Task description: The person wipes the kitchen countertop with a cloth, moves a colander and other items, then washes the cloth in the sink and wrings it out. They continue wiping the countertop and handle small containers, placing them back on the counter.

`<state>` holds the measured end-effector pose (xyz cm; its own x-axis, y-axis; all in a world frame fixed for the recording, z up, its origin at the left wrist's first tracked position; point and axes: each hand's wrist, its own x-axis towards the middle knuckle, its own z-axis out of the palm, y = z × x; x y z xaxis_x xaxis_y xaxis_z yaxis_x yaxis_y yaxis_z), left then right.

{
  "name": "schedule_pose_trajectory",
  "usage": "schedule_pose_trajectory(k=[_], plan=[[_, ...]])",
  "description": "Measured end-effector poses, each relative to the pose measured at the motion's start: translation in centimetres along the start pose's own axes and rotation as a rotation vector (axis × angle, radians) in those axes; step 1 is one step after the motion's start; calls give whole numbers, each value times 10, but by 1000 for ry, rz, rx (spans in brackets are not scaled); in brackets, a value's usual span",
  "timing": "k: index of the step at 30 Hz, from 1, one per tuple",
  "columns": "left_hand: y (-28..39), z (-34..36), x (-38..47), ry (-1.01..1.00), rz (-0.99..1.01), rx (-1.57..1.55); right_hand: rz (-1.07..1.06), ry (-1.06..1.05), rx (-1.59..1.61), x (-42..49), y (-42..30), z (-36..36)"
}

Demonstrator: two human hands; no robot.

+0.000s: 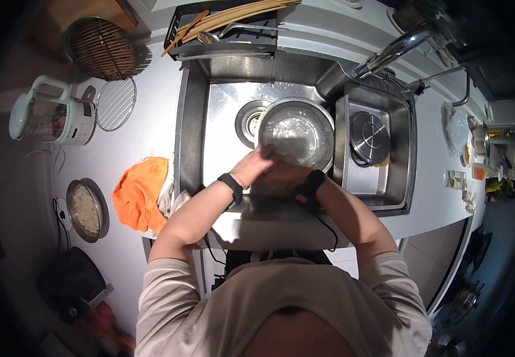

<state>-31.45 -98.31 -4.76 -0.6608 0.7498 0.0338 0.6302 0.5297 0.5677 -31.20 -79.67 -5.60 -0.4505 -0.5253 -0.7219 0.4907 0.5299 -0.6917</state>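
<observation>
A round stainless-steel bowl (296,131) with water in it stands in the large sink basin (228,96), beside the drain (251,122). My left hand (257,164) is at the bowl's near left rim, fingers bent. Right next to it, in shadow, is my right hand (286,172), and the two seem to touch or overlap. Their fingers are partly hidden and blurred, so whether anything is between them cannot be told. Both wrists carry black bands.
Above the basin arches a chrome faucet (391,51). A metal lid or pot (370,136) sits in the smaller basin (369,187). Left on the counter are an orange cloth (139,194), a glass electric kettle (57,114) and a bowl of pale food (86,209). Chopsticks fill a rack (226,49).
</observation>
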Motion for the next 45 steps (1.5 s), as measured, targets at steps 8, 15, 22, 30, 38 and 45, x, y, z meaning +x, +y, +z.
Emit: schedule_pose_trajectory(k=[8,15,22,30,38,45], plan=[[-3,8,-5,-100,-331,-534,-269,446,-501,19,-6,24],[15,-26,-22,130,-705,-1007,-301,554,-232,-13,-16,23],[20,-43,-38,143,58,104,-204,69,-263,-11,-33,36],[34,-26,-32,-39,-448,-157,-266,533,-962,-27,-52,56],[56,-21,-37,-162,-917,-1282,-504,607,-1311,-41,-48,46],[42,-13,-23,157,-790,-529,-292,985,-912,-69,-15,57]])
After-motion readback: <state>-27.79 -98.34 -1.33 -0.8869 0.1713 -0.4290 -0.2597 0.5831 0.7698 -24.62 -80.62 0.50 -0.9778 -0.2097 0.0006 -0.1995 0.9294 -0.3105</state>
